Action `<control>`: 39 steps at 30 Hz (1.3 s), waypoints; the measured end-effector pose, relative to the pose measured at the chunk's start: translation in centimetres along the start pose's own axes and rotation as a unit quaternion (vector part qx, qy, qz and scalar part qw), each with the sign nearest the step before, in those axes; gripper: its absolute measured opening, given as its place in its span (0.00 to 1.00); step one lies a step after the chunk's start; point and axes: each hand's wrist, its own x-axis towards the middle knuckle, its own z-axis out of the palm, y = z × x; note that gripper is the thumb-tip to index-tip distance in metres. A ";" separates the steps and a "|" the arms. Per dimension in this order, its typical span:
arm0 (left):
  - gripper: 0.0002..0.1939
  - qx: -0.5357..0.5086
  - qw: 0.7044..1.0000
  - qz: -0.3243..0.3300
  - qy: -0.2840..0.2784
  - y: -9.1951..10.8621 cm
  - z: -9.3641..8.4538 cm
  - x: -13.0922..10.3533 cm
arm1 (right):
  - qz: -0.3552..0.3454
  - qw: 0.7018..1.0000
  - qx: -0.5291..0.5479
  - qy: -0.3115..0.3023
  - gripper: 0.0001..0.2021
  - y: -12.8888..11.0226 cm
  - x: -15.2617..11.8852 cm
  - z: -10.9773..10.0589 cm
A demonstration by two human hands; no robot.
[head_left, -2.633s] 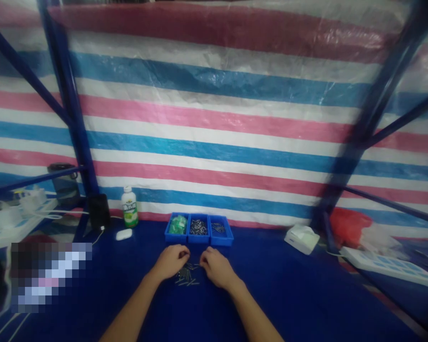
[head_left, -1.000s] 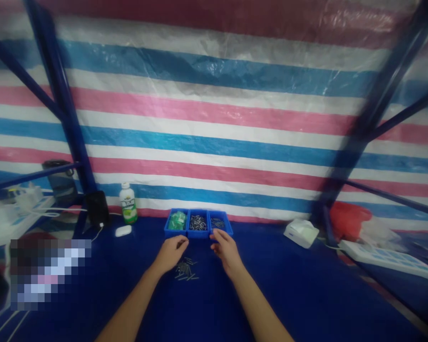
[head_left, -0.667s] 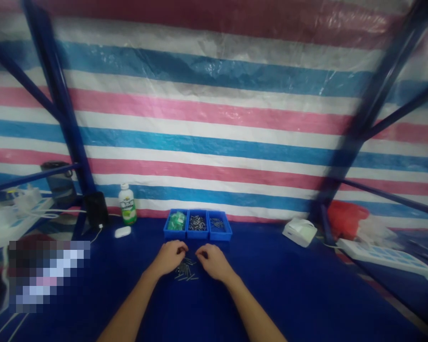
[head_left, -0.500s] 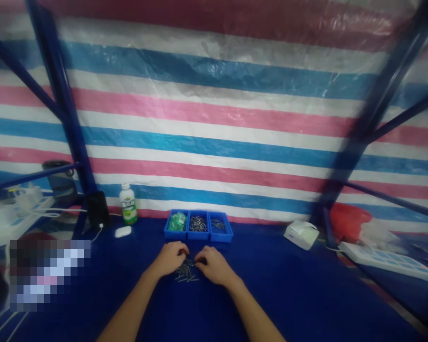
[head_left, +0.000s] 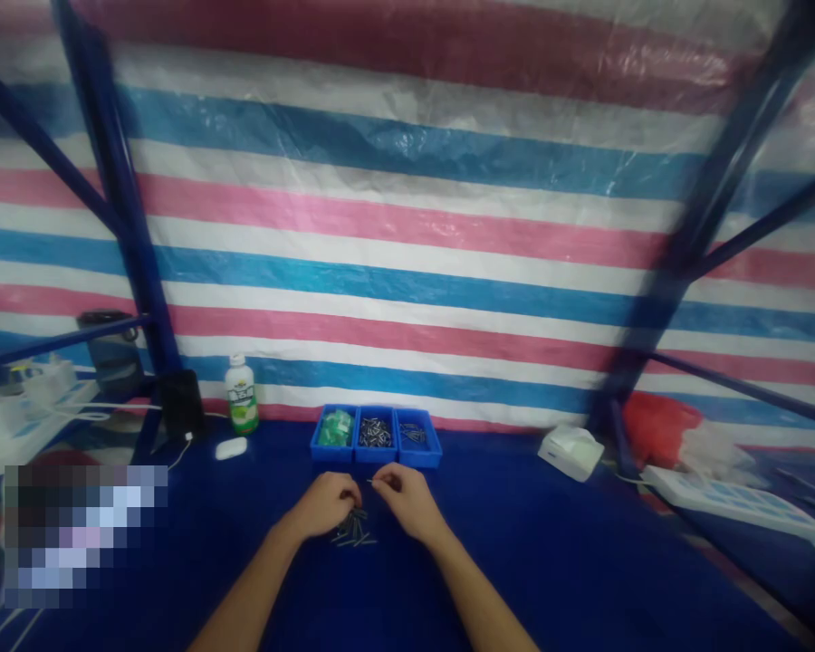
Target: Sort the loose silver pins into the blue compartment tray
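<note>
On the blue tabletop lies a loose pile of thin, screw-like metal pieces [head_left: 354,532], too small to make out clearly. My left hand [head_left: 326,503] is at the pile's upper left, fingers curled and closed; whatever is in its fingertips is hidden. To the right of it, my right hand [head_left: 407,498] pinches one thin screw-like metal piece [head_left: 370,481] between thumb and forefinger, its end pointing left. Just beyond the hands stand three joined blue boxes: the left box [head_left: 332,454] has green packets, the middle box [head_left: 378,455] many small metal pieces, the right box [head_left: 419,457] fewer.
A white-and-green bottle [head_left: 243,398], a white oval case [head_left: 232,448] and a black device [head_left: 180,405] on a cable stand at back left. A tissue pack [head_left: 571,452] and a power strip [head_left: 733,507] are at right. Behind rises a striped sheet [head_left: 407,263] between blue posts.
My right hand has lifted slightly away from the pile, and a thin metal piece now shows in its pinch. My left hand stays closed by the pile. The view has shifted slightly.
</note>
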 end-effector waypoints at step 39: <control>0.22 -0.137 0.980 0.002 0.146 1.3 -0.2 -0.2 | 0.170 0.827 0.535 0.019 0.16 -0.4 0.9 -1.8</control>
